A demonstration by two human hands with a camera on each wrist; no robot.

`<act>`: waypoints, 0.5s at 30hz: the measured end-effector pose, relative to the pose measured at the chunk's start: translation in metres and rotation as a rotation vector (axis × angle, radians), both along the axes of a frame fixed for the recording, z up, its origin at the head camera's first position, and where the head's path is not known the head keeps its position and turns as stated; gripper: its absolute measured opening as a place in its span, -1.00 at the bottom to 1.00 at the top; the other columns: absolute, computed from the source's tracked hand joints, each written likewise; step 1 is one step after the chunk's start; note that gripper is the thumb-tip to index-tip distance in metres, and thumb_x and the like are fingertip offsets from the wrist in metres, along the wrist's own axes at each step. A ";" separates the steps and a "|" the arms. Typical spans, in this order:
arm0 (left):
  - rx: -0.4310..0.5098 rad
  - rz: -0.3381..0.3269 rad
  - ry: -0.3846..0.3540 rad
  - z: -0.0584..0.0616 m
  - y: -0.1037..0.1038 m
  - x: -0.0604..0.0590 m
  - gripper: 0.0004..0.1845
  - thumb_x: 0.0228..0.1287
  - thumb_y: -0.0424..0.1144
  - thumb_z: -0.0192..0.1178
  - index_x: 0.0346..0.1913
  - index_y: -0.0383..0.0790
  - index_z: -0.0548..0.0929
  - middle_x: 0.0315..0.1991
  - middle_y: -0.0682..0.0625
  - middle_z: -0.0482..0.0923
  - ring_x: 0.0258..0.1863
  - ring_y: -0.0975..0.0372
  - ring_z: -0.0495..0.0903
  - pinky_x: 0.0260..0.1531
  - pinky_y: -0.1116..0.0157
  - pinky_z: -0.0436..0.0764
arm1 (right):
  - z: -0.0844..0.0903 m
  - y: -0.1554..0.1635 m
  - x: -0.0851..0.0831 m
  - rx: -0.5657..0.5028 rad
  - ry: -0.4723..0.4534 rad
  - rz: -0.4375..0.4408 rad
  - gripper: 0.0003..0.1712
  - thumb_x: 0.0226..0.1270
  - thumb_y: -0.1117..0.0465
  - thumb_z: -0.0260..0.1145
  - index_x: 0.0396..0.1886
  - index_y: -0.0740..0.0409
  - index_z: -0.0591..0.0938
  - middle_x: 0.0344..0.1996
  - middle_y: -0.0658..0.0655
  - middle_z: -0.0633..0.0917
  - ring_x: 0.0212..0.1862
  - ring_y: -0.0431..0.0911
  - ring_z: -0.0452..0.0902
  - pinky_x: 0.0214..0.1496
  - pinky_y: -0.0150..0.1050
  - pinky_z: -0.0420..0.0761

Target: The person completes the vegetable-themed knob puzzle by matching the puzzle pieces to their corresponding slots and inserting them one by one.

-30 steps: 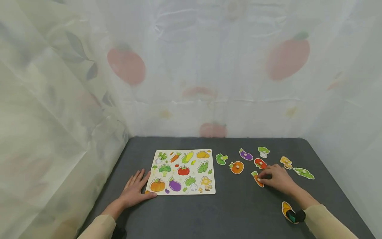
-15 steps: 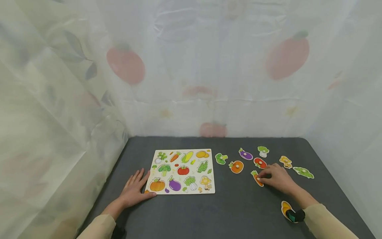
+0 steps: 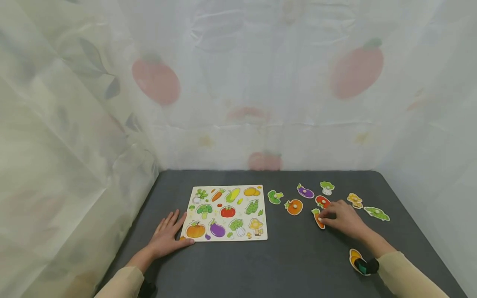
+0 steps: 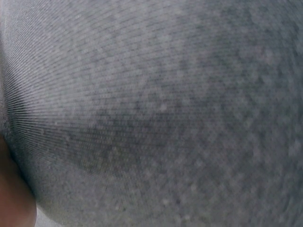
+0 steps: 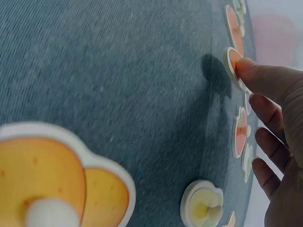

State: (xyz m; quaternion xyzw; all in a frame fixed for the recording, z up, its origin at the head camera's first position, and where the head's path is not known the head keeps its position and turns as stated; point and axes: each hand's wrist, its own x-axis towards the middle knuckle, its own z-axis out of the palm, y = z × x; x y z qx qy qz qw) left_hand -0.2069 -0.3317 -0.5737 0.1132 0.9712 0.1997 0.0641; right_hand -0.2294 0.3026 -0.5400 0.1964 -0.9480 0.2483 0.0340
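Note:
A wooden vegetable puzzle board (image 3: 227, 213) lies on the dark grey table (image 3: 290, 265), its picture slots all showing. My left hand (image 3: 169, 236) rests flat and open on the table, the thumb against the board's lower left corner. My right hand (image 3: 340, 219) reaches to an orange carrot piece (image 3: 317, 218). In the right wrist view the thumb tip touches the carrot piece's (image 5: 231, 64) edge, while the other fingers (image 5: 265, 113) hang spread and apart from it. The left wrist view shows only grey table cloth (image 4: 156, 109).
Loose pieces lie right of the board: broccoli (image 3: 275, 196), pumpkin (image 3: 294, 207), eggplant (image 3: 305, 191), tomato (image 3: 322, 201), a green-and-white vegetable (image 3: 326, 187), mushroom (image 3: 355, 200), peas (image 3: 377, 213). A potato piece (image 3: 355, 258) sits by my right wrist. Sheer printed curtains enclose the table.
Hands and pieces keep their places; only the head view has shifted slightly.

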 end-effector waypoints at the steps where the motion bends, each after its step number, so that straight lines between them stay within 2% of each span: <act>1: 0.003 0.001 -0.002 0.000 0.000 0.000 0.20 0.13 0.47 0.28 0.65 -0.17 0.08 0.63 -0.31 -0.12 0.60 -0.22 -0.21 0.48 -0.27 -0.23 | 0.001 -0.002 0.000 0.002 0.007 0.000 -0.92 0.25 0.04 0.55 -0.29 -0.29 0.81 -0.28 -0.26 0.65 -0.09 -0.07 0.45 -0.11 -0.02 0.45; 9: 0.003 -0.001 0.001 0.002 0.000 0.000 0.20 0.13 0.47 0.28 0.65 -0.17 0.09 0.63 -0.31 -0.11 0.59 -0.23 -0.20 0.48 -0.27 -0.21 | 0.013 -0.022 -0.005 -0.007 0.042 0.024 -0.90 0.21 0.07 0.58 -0.31 -0.24 0.80 -0.29 -0.24 0.65 -0.14 -0.09 0.42 -0.12 -0.04 0.40; 15: 0.044 -0.024 0.046 0.003 0.001 0.003 0.19 0.11 0.41 0.34 0.63 -0.23 0.14 0.60 -0.38 -0.06 0.57 -0.29 -0.15 0.45 -0.31 -0.17 | 0.019 -0.044 -0.013 -0.023 0.120 0.056 -0.90 0.19 0.10 0.60 -0.35 -0.20 0.80 -0.29 -0.21 0.65 -0.14 -0.08 0.47 -0.05 0.07 0.44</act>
